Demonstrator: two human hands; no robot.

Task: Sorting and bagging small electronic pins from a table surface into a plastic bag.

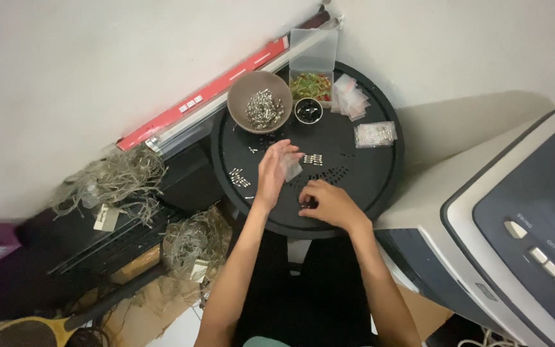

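Note:
My left hand (pixel 273 172) holds a small clear plastic bag (pixel 290 168) above a round black table (pixel 380 173). Just to its right, my right hand (pixel 327 202) rests low on the table with the fingers curled over small dark parts at its fingertips. Small groups of silver metal pieces (pixel 239 178) lie on the table left of my left hand, and another group (pixel 313 159) lies just beyond the bag.
At the table's far edge stand a brown bowl (pixel 259 101) of silver pieces, a small black cup (pixel 308 110), a clear box (pixel 311 83) of coloured parts and several small bags (pixel 375 134). A grey appliance (pixel 515 238) stands right. Tangled fibre bundles (pixel 120 180) lie left.

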